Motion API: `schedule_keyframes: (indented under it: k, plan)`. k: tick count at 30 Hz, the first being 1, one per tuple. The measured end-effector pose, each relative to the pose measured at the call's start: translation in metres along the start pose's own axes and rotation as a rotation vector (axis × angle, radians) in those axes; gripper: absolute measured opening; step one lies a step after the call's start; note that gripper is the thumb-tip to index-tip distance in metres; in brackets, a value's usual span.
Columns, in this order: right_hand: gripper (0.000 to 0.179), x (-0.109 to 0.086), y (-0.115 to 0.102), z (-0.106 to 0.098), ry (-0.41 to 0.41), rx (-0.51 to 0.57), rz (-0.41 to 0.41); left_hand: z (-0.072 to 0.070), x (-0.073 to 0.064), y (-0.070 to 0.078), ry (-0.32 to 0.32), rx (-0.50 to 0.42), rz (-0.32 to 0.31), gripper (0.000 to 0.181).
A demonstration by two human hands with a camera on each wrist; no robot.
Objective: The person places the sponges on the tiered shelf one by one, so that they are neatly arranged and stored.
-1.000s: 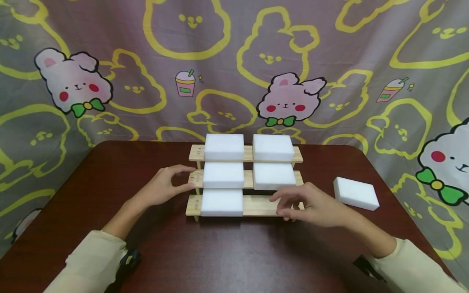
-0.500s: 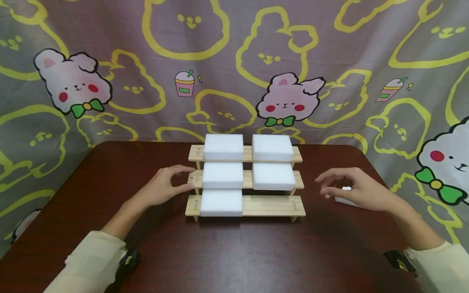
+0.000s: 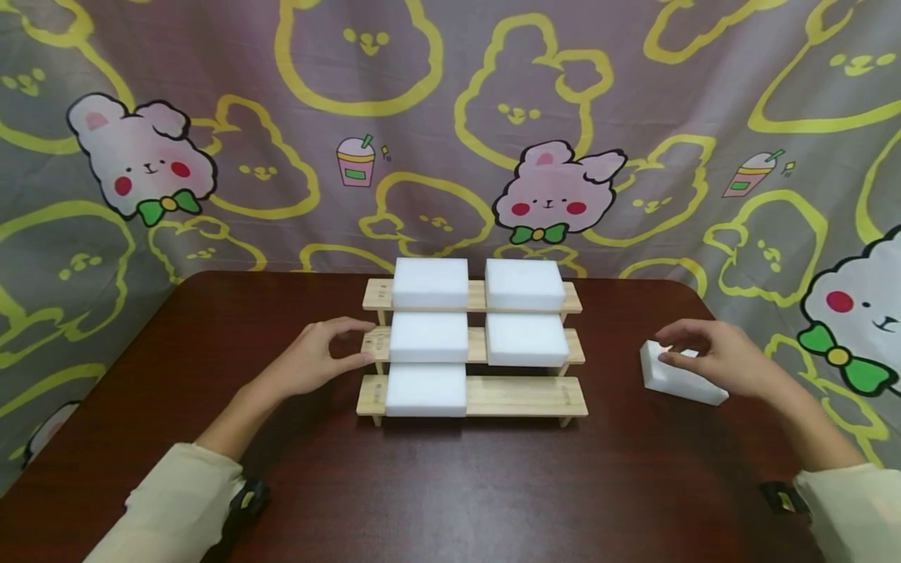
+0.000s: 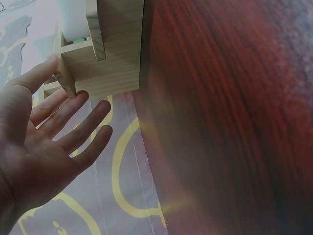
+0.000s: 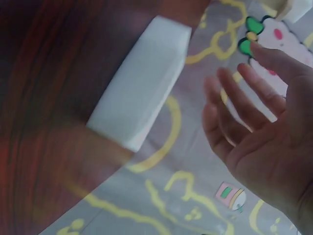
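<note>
A three-tier wooden stand (image 3: 524, 396) carries several white foam blocks; two sit on the top tier, two on the middle and one (image 3: 425, 389) at the left of the bottom tier. With thumb and index finger, my left hand (image 3: 313, 358) holds the left end of the middle board. In the left wrist view its other fingers (image 4: 90, 132) spread loosely below the board. Another white foam block (image 3: 679, 385) lies on the table right of the stand. Over it hovers my right hand (image 3: 725, 360), partly covering it. The right wrist view shows a gap between these fingers (image 5: 239, 100) and the block.
A dark red wooden table (image 3: 450, 485) bears everything. Right behind it hangs a curtain (image 3: 450, 117) with rabbit and cup prints. The right half of the bottom board is bare wood.
My right hand has moved from the right end of the bottom tier to the right, over the loose foam block. My left hand and the stand have stayed in place.
</note>
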State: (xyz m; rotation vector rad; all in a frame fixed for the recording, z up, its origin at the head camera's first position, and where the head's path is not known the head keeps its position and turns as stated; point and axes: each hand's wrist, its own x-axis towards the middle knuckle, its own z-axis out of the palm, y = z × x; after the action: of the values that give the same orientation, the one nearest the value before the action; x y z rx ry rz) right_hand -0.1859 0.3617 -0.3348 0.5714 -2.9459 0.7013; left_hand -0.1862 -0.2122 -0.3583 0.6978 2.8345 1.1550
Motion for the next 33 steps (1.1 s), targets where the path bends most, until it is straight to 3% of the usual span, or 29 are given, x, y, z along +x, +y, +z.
schedule_keyframes:
  k: [9,13,23,33]
  plan:
    - [0.06,-0.006,0.032,0.002,-0.109,-0.096,0.128,0.0,0.0,0.001,-0.008,-0.012,-0.008,0.049]
    - [0.064,-0.008,0.043,0.005,-0.148,-0.115,0.151,0.0,0.0,0.001,-0.006,-0.014,-0.008,0.049]
    - [0.056,-0.009,0.043,0.008,-0.169,-0.062,0.15,0.001,-0.001,0.0,0.0,-0.011,0.006,0.048]
    - [0.068,-0.011,0.044,0.013,-0.226,0.084,0.045,0.001,0.0,0.0,0.006,-0.006,0.005,0.048]
